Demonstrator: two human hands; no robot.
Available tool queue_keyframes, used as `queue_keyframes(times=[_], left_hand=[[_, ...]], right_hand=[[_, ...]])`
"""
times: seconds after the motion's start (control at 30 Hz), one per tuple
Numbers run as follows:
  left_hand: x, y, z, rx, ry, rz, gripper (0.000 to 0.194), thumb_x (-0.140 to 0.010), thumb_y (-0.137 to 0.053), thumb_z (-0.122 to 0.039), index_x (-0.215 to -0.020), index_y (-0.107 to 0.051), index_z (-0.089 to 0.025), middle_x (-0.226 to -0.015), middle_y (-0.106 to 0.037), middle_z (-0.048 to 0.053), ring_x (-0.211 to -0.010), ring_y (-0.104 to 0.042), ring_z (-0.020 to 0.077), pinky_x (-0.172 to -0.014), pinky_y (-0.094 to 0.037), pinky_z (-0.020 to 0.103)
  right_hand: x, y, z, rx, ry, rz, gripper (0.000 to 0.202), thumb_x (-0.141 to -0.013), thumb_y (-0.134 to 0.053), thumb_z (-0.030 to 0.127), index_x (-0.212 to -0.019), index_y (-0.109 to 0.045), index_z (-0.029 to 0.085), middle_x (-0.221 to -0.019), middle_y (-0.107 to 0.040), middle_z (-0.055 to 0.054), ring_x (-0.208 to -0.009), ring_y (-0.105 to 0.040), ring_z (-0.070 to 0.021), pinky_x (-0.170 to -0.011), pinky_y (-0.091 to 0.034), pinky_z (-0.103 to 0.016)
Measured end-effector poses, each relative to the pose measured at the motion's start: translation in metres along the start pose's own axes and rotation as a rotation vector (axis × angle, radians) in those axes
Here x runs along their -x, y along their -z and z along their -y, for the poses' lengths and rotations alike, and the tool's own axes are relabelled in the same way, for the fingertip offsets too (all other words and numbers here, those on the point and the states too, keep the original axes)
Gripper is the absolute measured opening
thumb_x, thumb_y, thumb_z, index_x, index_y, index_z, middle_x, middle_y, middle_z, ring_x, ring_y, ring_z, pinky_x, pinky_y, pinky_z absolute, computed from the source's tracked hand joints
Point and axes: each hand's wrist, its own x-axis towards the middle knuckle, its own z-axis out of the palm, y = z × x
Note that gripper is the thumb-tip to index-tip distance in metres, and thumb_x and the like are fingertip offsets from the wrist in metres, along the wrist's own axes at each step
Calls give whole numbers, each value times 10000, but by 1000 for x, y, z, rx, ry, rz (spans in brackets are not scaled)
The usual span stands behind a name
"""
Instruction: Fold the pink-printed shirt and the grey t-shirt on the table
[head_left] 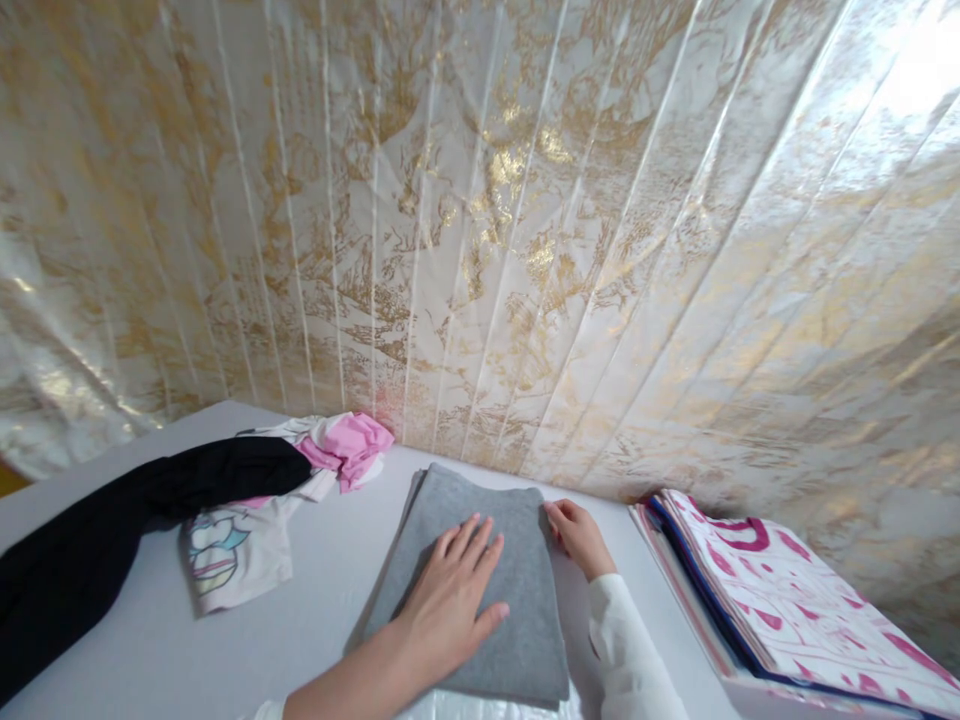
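A grey garment (517,620), folded into a flat rectangle, lies on the pale table in front of me. Spread flat on its middle is my left hand (454,590), fingers stretched and thumb apart. At the garment's far right corner, my right hand (576,535) pinches the edge between thumb and fingertips; the other fingers curl under and partly out of sight. The layers at the garment's left side do not line up exactly.
To the right stands a stack of folded clothes (780,590), a white and magenta printed one on top. On the left lie black trousers (150,500), a pink cloth (356,450) and a white printed garment (240,555). A shiny gold-patterned covering (450,250) rises behind the table.
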Motion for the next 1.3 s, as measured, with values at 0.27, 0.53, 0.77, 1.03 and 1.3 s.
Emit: queue_keyframes(times=[0.27,0.53,0.77,1.03,1.3], left_hand=[[-9,-9,-42,67,-438,38,251,-911,-605,-213,-1157,-600,-261,-1185,-622,11,-1027,-591,186,-874,-470,289],[-39,-23,-46,-207,-498,28,93,-919,-601,-178,-827,-618,-176,-948,-600,43,-772,-614,184,-620,-476,275],[-38,-27,-33,66,-543,10,150,-935,-534,-174,-1068,-577,-229,-1005,-596,3,-808,-614,144,-734,-476,240],[-37,-29,-35,77,-486,48,131,-930,-568,-195,-1037,-612,-256,-1003,-630,-4,-906,-595,164,-778,-437,281],[-14,-11,-28,182,-348,37,240,-903,-573,-177,-1121,-583,-278,-1081,-640,-4,-992,-574,179,-882,-434,306]], right_hand=[[-14,7,8,-52,77,129,378,-717,-540,388,-1007,-629,163,-539,-511,73,-438,-469,-103,-412,-342,-202],[-29,5,8,-60,146,275,359,-699,-594,483,-872,-621,169,-485,-459,92,-386,-360,-77,-388,-296,-193],[-37,3,0,42,255,85,252,-801,-478,377,-919,-602,192,-660,-574,32,-557,-496,-130,-520,-398,-219],[-31,-3,1,328,323,-59,181,-777,-471,131,-764,-624,226,-823,-629,-16,-749,-579,-159,-715,-407,-242],[-13,14,40,432,416,-101,339,-779,-486,146,-1092,-607,188,-1044,-623,-89,-735,-594,-169,-774,-460,-302]])
